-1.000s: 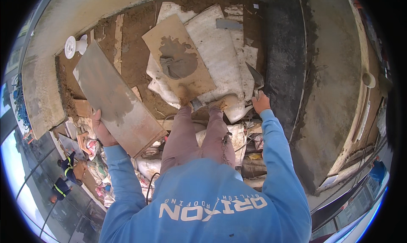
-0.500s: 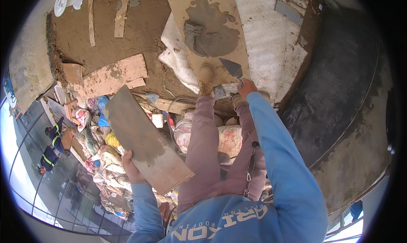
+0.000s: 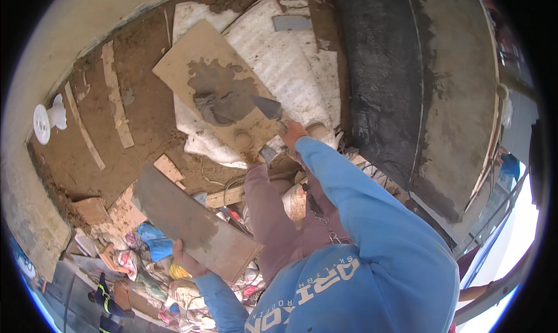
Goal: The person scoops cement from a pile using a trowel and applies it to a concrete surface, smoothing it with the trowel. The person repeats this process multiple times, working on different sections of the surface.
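Note:
My left hand [image 3: 187, 258] grips a long grey rectangular slab [image 3: 195, 214], smeared with grey, by its lower left edge. Low at the centre, my right hand [image 3: 293, 134] is closed on the handle of a pointed trowel [image 3: 266, 107]. The blade lies over the right part of a tan board [image 3: 180, 51], beside or touching a pile of wet grey mortar [image 3: 221, 106]; contact is unclear. The board rests on dirty white sheets [image 3: 296, 71], near my boots.
Dark strip [image 3: 378, 88] and concrete ledge [image 3: 447, 100] line the right. Dirt holds a white spool [image 3: 46, 120] and wooden strips [image 3: 116, 94]. Filled sacks [image 3: 177, 292] lie below. Two co-workers [image 3: 107, 298] are at lower left; another person's arm [image 3: 474, 293] shows at lower right.
My right hand has moved forward and leftward with the trowel, toward the mortar. The slab in my left hand has shifted to a lower position in view; the camera view has turned.

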The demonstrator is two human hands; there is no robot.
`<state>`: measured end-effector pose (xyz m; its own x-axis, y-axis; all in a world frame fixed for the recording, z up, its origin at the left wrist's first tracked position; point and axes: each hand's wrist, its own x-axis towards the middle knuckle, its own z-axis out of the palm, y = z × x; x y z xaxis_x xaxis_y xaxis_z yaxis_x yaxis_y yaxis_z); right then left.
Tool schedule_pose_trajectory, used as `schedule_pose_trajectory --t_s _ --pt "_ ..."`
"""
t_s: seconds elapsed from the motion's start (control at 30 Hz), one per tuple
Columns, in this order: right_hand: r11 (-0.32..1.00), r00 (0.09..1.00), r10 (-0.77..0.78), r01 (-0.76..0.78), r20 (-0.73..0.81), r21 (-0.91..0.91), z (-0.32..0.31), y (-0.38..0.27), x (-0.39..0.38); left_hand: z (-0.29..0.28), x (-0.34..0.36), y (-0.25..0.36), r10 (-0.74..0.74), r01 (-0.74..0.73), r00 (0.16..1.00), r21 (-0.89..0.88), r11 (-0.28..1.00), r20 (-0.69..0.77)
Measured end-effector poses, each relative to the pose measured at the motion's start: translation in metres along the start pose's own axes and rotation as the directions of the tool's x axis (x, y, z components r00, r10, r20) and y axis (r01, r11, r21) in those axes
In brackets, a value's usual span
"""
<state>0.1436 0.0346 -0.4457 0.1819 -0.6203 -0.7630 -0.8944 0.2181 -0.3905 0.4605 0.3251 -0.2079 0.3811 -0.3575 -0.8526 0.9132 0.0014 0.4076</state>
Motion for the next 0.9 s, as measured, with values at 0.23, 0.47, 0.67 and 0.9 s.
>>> schedule_pose_trajectory --t_s 0.23,0.47,0.67,0.9 --pt "0.987 0.997 0.001 0.011 -0.072 0.162 -0.078 -0.033 -0.068 0.112 0.005 0.043 0.060 -0.105 0.955 0.140 0.985 0.292" --pt "0.978 0.992 -0.120 0.126 -0.046 0.165 -0.070 0.008 -0.056 0.233 -0.004 0.016 0.168 -0.222 0.907 0.099 0.970 0.387" --pt "0.982 0.971 -0.186 0.189 0.148 -0.005 -0.109 0.064 -0.007 0.234 -0.019 -0.077 0.077 -0.084 0.959 0.016 0.996 0.273" --pt "0.812 0.913 0.029 0.215 0.406 -0.543 -0.128 0.126 0.083 0.182 -0.018 -0.145 0.071 -0.074 0.997 -0.118 0.990 -0.030"
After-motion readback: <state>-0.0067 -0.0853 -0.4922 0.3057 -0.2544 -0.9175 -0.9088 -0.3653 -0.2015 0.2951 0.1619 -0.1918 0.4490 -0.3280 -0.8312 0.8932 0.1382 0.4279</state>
